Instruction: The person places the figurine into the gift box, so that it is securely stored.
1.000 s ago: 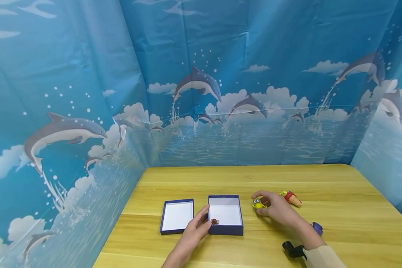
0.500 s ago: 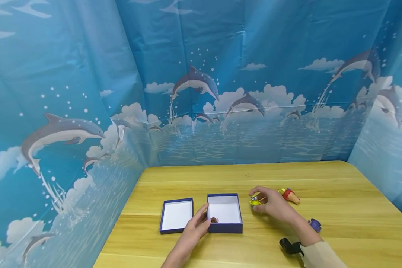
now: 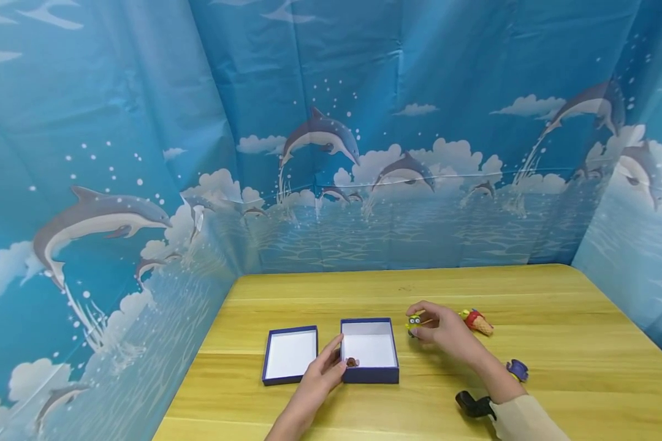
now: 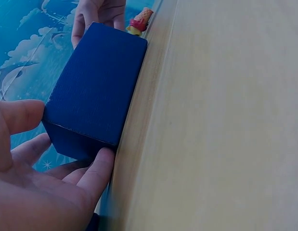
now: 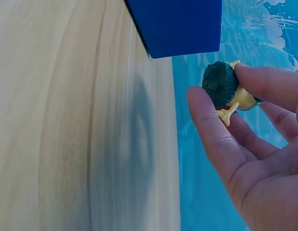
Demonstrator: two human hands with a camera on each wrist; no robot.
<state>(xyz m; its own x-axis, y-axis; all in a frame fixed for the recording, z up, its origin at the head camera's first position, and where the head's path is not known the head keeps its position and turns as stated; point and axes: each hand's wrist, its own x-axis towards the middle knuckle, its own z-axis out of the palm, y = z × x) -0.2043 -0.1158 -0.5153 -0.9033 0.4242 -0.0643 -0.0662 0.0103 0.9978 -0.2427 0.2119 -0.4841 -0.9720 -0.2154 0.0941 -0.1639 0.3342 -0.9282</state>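
Observation:
My right hand pinches a small yellow goggle-eyed toy figure between thumb and fingertips, right of the box. In the right wrist view the toy's dark green round part faces the camera. My left hand touches the near left corner of the uncovered blue box. Its fingers lie extended along the left wall, thumb at the front corner, as the left wrist view shows against the blue side. Inside the white-lined box sits a small brown item, in the near left corner.
The shallow blue lid lies inside up, left of the box. Behind my right hand is a red ice-cream-cone toy. A purple toy lies beside the right forearm, partly covered. A black device sits at the right wrist.
My right hand has moved left and slightly farther back with the yellow toy figure, closer to the box. The left hand stays at the box.

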